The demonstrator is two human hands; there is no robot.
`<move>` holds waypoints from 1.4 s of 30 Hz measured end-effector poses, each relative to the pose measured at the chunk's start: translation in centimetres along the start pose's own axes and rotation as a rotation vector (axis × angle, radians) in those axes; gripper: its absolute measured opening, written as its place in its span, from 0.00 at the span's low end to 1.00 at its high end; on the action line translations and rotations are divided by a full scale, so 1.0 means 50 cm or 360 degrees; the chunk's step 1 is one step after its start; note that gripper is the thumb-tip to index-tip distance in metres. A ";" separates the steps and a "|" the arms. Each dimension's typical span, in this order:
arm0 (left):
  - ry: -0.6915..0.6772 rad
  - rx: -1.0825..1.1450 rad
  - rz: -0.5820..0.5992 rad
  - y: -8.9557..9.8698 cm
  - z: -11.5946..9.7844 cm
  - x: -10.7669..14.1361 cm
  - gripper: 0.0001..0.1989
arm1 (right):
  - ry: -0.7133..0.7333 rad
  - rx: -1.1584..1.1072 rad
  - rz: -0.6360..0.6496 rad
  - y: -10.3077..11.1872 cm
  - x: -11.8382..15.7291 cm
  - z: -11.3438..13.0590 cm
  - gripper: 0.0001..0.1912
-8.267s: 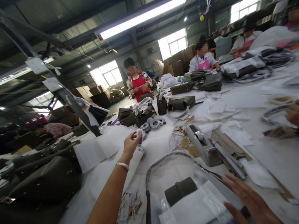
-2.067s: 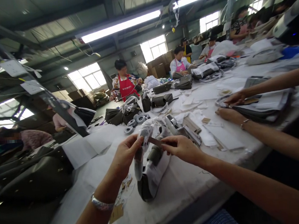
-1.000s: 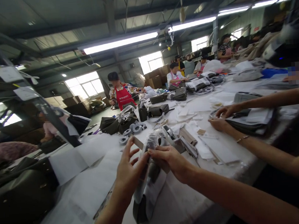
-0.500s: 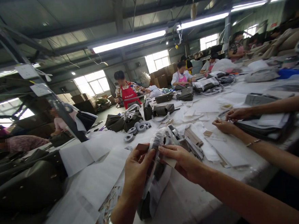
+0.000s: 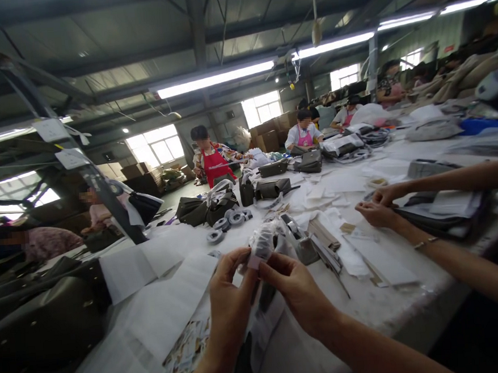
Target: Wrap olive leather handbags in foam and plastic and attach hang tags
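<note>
My left hand [image 5: 229,287] and my right hand [image 5: 301,288] meet at the near middle of the table, fingers closed in a pinch. Between their fingertips is a small pale piece of card [image 5: 254,261], folded or wrapped against a strap or handle covered in clear plastic [image 5: 263,238]. The fingers hide part of the card. Under my hands lies a dark bag [image 5: 244,360] with white wrapping [image 5: 263,336] on it. Rolls of grey tape [image 5: 221,225] sit just beyond, to the left.
Dark bags [image 5: 48,314] are piled at the left beside white foam sheets [image 5: 150,301]. Card strips [image 5: 323,232] lie to the right. Another person's hands [image 5: 378,206] work over a dark bag [image 5: 442,204]. A metal post [image 5: 113,201] rises at left; people in aprons [image 5: 217,165] stand across the table.
Both hands have drawn together. The card, earlier spread with a brown end at the left and a pale end at the right, now shows as one small pale piece between the fingertips.
</note>
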State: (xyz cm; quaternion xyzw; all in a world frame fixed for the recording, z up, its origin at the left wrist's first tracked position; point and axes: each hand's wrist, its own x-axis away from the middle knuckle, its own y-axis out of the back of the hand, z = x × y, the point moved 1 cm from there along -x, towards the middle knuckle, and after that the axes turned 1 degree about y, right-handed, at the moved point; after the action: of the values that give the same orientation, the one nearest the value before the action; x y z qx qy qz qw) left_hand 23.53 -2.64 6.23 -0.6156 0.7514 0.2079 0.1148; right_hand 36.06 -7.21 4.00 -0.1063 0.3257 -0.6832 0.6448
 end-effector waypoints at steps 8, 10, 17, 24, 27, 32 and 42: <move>-0.0033 -0.0125 -0.0097 -0.001 -0.004 0.022 0.15 | 0.0018 0.0100 0.0066 0.013 -0.011 -0.005 0.13; -0.0100 -0.0192 -0.0099 0.002 -0.016 0.030 0.14 | -0.0005 0.0116 0.0046 0.013 -0.010 -0.001 0.13; -0.0287 -0.0620 -0.0147 0.007 -0.052 0.035 0.09 | 0.0006 0.0186 -0.0084 0.001 -0.005 0.000 0.15; -0.0718 -0.1229 -0.0203 0.019 -0.049 0.041 0.13 | -0.0034 0.0164 -0.0045 0.002 0.005 -0.001 0.17; -0.0750 -0.1347 -0.0236 0.018 -0.047 0.047 0.15 | -0.0055 0.0107 0.0002 0.004 0.007 -0.001 0.17; -0.0643 -0.1383 -0.0204 -0.006 -0.039 0.068 0.22 | -0.0061 0.0043 -0.0059 -0.003 -0.002 -0.001 0.18; -0.0541 -0.1323 -0.0193 -0.029 -0.015 0.086 0.30 | -0.0003 0.0127 0.0030 0.014 0.013 -0.011 0.20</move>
State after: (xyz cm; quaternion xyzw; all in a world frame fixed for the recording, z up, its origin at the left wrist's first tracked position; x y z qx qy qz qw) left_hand 24.09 -6.99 4.79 -0.6094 0.5373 0.5830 -0.0085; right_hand 36.20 -7.60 2.98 -0.0780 0.2987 -0.6894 0.6553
